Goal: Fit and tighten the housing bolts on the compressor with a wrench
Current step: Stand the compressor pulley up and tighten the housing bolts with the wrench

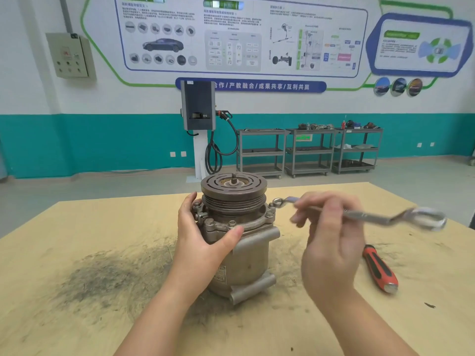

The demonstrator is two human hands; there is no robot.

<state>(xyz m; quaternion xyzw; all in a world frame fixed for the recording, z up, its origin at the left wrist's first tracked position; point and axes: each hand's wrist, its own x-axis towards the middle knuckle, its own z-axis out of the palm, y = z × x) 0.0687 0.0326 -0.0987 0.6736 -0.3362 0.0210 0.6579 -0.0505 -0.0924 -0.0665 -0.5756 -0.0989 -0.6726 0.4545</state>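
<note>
**Compressor housing bolts — partway round, still wrenching**

Standing upright on the scuffed tan wooden workbench [77, 240]: the grey cast-metal compressor [241, 255], brown grooved pulley [233, 187] on top. Steadying it with the left hand [205, 237] — fingers wrapping the far side of the flange, thumb pressing across the front just under the bolt ring, so curling round the body rather than lying flat.

Holding the long silver double-ended ring wrench [365, 214] in the right hand [331, 237], fingers curling round the shank near its middle. Small ring end sitting over or right at one of the silver hex housing bolts [270, 214] on the right side of the flange; hard to tell whether it's fully seated, since the tool is blurring a bit. Far ring end sticking out to the right, well clear of everything.

Progress-wise: seeing several bolt heads already sitting in the flange holes at the front and left, so fitting looks mostly done. Guessing tightening is underway, with no way of judging which bolts are snug yet.

Lying on the bench to the right, untouched: a red-and-black handled tool [380, 268].
</note>
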